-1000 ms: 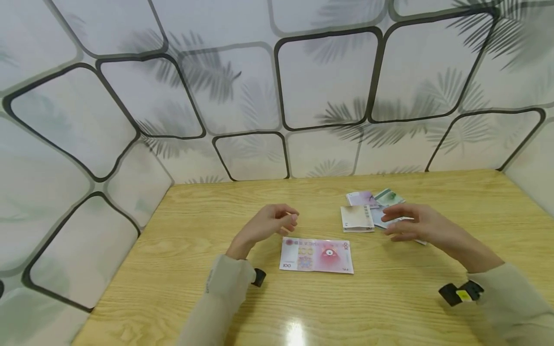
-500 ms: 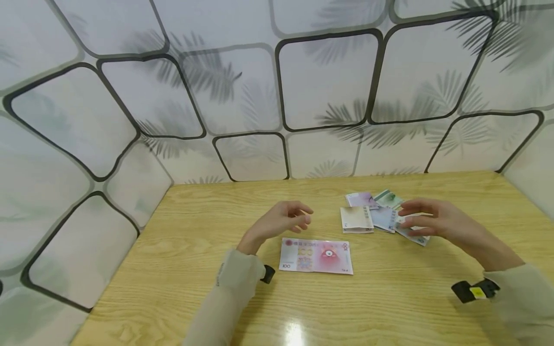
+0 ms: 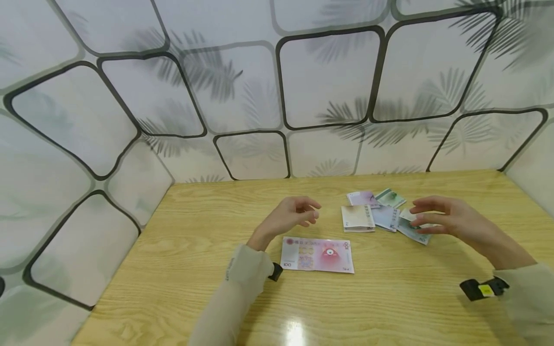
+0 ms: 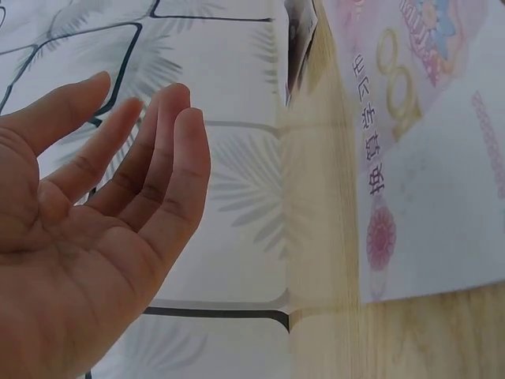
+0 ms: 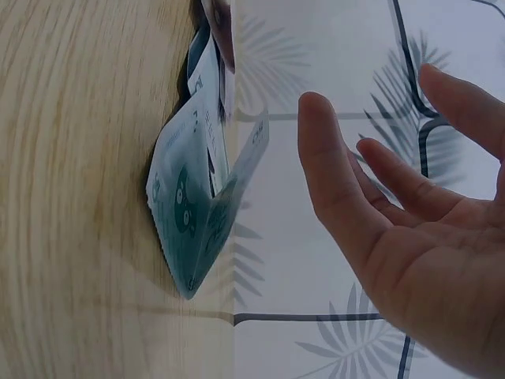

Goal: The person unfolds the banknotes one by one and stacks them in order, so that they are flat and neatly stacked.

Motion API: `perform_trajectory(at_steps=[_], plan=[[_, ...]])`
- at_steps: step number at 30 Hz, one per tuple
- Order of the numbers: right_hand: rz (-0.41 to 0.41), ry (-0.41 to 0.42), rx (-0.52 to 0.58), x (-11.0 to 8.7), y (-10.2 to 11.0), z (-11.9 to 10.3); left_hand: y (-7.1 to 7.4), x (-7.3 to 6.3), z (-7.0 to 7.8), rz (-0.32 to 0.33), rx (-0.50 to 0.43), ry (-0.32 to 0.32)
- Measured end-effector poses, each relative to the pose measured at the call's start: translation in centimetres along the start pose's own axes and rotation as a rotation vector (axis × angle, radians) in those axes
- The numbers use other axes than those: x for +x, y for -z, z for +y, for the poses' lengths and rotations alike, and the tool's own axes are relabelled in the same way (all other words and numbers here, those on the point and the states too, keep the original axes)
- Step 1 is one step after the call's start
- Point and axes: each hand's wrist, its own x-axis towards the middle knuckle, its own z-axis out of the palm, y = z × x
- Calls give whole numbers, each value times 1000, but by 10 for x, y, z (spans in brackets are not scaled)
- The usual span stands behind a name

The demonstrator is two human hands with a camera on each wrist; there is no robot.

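Note:
A flat pink toy banknote [image 3: 317, 254] marked 100, with a one-eyed cartoon figure, lies on the wooden table in front of me. Just beyond its left half my left hand [image 3: 287, 218] hovers with loosely bent fingers, holding nothing; the left wrist view shows its bare palm [image 4: 102, 260]. My right hand [image 3: 459, 218] hangs over the right side of a group of folded notes, fingers relaxed and apart. Beneath its fingertips is a folded teal note [image 5: 177, 205], standing partly unfolded like a tent. The hand does not touch it in the right wrist view.
Beside the teal note lie a folded blue note [image 3: 384, 217], a folded cream note [image 3: 357, 217], a purple note [image 3: 361, 198] and a green note [image 3: 391, 197], some overlapping. A patterned wall covering [image 3: 324, 86] rises at the table's [image 3: 207, 206] back edge.
Both hands have drifted to the right in the head view. The right hand has moved off the blue note, and more of the teal note shows. The notes have stayed in place.

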Motion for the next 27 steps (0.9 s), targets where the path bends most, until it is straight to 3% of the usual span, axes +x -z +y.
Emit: perform_trajectory(at_steps=[18, 27], plan=[[40, -87, -47, -3, 10, 5, -19, 18, 3, -15, 22, -10], [56, -107, -51, -4, 20, 14, -31, 27, 1, -30, 21, 26]])
